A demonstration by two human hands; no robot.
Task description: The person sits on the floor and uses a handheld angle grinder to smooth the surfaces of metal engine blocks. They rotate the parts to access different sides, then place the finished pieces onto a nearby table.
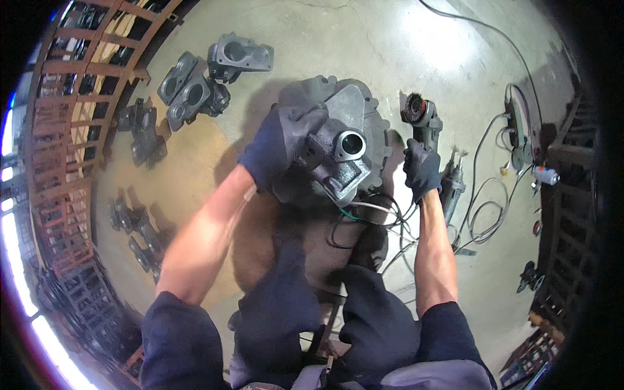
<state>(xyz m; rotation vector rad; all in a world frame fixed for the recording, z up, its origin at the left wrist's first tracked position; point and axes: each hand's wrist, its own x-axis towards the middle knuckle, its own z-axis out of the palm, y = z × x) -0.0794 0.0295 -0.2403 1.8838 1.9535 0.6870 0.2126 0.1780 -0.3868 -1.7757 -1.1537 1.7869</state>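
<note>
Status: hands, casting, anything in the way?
Left hand gripping casting. Right hand holding grinder, brush apart from casting. Loose cables beside casting, possible snag.

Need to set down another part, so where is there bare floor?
The widest bare floor lies beyond the round metal part, between the upper-left castings and the long black cable. A smaller patch lies left of the left forearm, between the upper-left and lower-left castings. It is crowded around the right hand, with the grinder, a second tool and cords.
</note>
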